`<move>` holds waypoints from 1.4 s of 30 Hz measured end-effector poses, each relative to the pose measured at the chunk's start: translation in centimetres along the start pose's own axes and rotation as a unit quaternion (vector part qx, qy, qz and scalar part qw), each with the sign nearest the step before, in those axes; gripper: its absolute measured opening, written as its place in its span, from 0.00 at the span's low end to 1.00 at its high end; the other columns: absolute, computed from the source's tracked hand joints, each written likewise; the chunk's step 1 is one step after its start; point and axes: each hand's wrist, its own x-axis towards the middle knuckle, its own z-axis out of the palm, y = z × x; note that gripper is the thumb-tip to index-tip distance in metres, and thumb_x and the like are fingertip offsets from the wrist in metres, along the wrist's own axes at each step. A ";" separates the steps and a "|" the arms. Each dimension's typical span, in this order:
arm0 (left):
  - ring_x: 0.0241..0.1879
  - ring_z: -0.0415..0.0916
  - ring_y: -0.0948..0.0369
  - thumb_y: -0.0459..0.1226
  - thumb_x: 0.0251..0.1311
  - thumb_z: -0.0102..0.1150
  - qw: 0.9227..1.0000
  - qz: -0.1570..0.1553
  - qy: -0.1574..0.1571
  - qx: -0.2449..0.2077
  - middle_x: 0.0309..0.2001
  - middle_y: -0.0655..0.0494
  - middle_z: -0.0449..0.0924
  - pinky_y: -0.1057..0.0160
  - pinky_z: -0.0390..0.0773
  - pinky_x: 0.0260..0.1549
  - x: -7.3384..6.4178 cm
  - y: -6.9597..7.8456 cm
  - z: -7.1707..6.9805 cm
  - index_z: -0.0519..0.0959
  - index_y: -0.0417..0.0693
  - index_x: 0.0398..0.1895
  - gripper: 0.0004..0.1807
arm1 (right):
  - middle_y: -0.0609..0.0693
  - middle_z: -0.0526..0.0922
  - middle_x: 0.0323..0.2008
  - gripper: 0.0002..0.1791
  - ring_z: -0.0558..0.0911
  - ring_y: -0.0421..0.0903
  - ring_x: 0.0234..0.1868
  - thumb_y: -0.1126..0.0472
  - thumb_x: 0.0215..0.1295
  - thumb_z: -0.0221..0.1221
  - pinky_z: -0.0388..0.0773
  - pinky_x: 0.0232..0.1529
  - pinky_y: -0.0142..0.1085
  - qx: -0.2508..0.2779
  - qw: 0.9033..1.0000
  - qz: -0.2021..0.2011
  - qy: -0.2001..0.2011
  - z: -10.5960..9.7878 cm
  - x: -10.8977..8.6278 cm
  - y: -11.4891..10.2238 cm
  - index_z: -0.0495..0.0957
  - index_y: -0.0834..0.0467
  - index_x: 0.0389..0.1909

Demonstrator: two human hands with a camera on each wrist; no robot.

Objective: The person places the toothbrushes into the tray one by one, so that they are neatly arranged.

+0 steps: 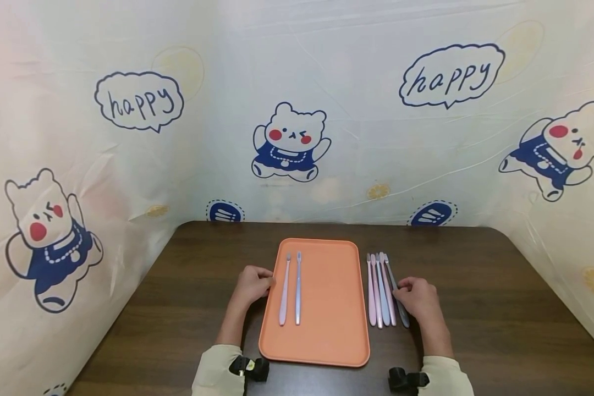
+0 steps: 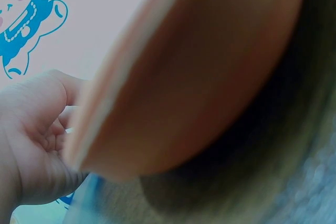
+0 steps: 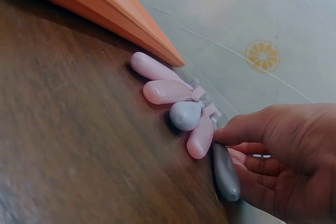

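Observation:
My left hand [image 1: 252, 285] grips the left rim of the orange tray [image 1: 334, 308], which lies flat on the table in the head view. On the tray's left half, a pink toothbrush [image 1: 284, 302] and a blue toothbrush [image 1: 298, 297] lie side by side, bristle ends away from me. Right of the tray is a close row of toothbrushes: several pink ones, a blue one [image 1: 385, 311] and, outermost, a grey toothbrush [image 1: 401, 311]. Thumb and fingers of my right hand [image 1: 419, 297] pinch that grey handle, which slants beside the row. The right wrist view shows the thumb on the grey handle [image 3: 226, 174].
A dark wooden table [image 1: 485, 308] carries everything. Behind and at both sides hangs a pale curtain [image 1: 356, 82] printed with bears and the word "happy". Each forearm has a black wrist camera [image 1: 401, 379] strapped over a light sleeve [image 1: 443, 377].

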 end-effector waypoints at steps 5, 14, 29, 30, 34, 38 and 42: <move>0.30 0.84 0.61 0.30 0.61 0.60 1.000 0.000 0.000 -0.003 0.40 0.38 0.87 0.63 0.87 0.30 0.1 -0.2 0.2 0.87 0.31 0.42 0.11 | 0.63 0.85 0.41 0.17 0.80 0.52 0.37 0.62 0.63 0.62 0.77 0.34 0.39 -0.009 1.000 0.022 -0.002 0.0 -0.1 -0.2 0.82 0.68 0.49; 0.31 0.85 0.60 0.29 0.61 0.59 1.000 0.002 0.001 -0.004 0.41 0.37 0.87 0.62 0.87 0.30 -0.1 -0.1 0.1 0.87 0.31 0.42 0.11 | 0.64 0.85 0.42 0.16 0.80 0.55 0.39 0.59 0.63 0.65 0.78 0.33 0.40 -0.006 0.999 0.040 -0.001 0.0 -0.1 -0.2 0.83 0.67 0.45; 0.34 0.86 0.58 0.29 0.62 0.59 1.000 0.003 -0.001 0.005 0.43 0.37 0.87 0.60 0.88 0.32 -0.1 -0.1 0.0 0.86 0.31 0.43 0.12 | 0.60 0.88 0.36 0.14 0.82 0.55 0.38 0.59 0.59 0.64 0.78 0.37 0.44 -0.008 1.000 -0.005 0.018 -0.7 -0.3 0.2 0.85 0.66 0.40; 0.34 0.86 0.58 0.29 0.62 0.59 1.000 0.004 -0.001 0.006 0.43 0.37 0.87 0.60 0.88 0.32 -0.1 -0.1 0.0 0.86 0.31 0.43 0.12 | 0.60 0.88 0.36 0.14 0.83 0.54 0.38 0.59 0.59 0.64 0.78 0.37 0.44 -0.006 1.000 -0.008 0.018 -0.7 -0.3 0.3 0.85 0.66 0.40; 0.33 0.85 0.59 0.29 0.62 0.59 1.000 0.004 -0.002 0.006 0.43 0.37 0.87 0.59 0.88 0.33 -0.1 -0.1 0.0 0.86 0.31 0.43 0.12 | 0.61 0.89 0.36 0.15 0.84 0.53 0.37 0.60 0.59 0.64 0.77 0.36 0.42 0.004 1.000 -0.012 0.015 -0.8 -0.2 0.2 0.85 0.67 0.41; 0.33 0.85 0.59 0.29 0.62 0.59 1.000 0.001 -0.003 0.005 0.43 0.38 0.87 0.59 0.88 0.33 -0.1 0.0 -0.1 0.87 0.31 0.43 0.12 | 0.62 0.89 0.37 0.15 0.84 0.52 0.36 0.60 0.60 0.64 0.77 0.34 0.39 0.012 1.000 -0.016 0.013 -0.9 -0.3 0.1 0.85 0.68 0.42; 0.33 0.85 0.59 0.29 0.61 0.59 1.000 0.001 -0.002 0.007 0.42 0.38 0.87 0.60 0.88 0.33 -0.2 0.1 -0.1 0.87 0.32 0.43 0.12 | 0.63 0.89 0.38 0.16 0.84 0.51 0.36 0.60 0.61 0.64 0.77 0.33 0.36 0.020 0.999 -0.022 0.012 -1.2 -0.4 -0.1 0.85 0.68 0.43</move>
